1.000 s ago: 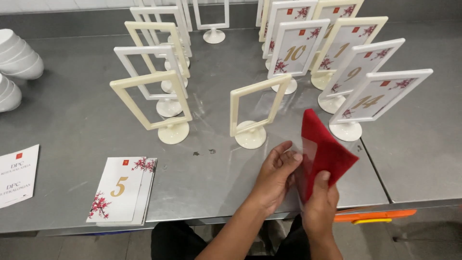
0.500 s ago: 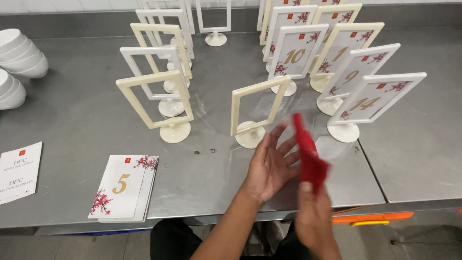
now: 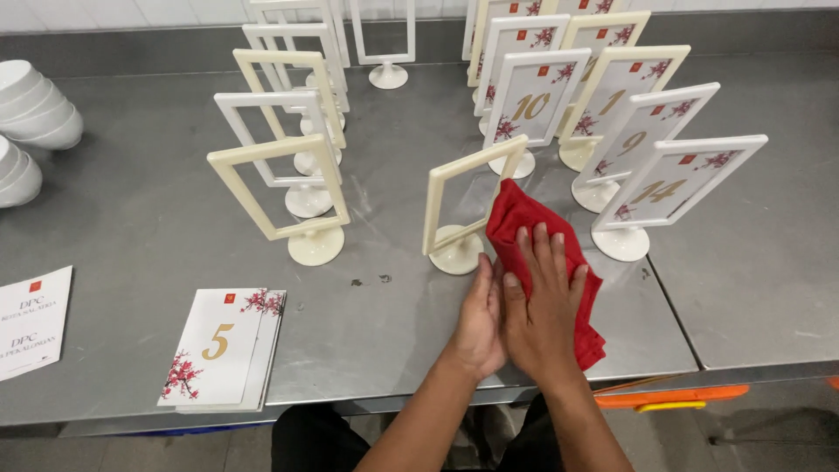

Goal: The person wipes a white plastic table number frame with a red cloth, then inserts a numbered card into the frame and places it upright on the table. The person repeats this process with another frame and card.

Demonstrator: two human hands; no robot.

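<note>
Here the right hand (image 3: 544, 306) lies flat on a red cloth (image 3: 533, 236), fingers spread and pressing it onto the steel table (image 3: 131, 227). The left hand (image 3: 483, 319) sits just beside it, fingers loosely extended and gripping nothing, its fingertips touching the cloth's left edge. Just beyond the fingertips of both hands stands an empty cream table-number frame (image 3: 468, 197), its round base near the left fingertips. Well left of the hands lies a stack of number cards (image 3: 223, 350).
</note>
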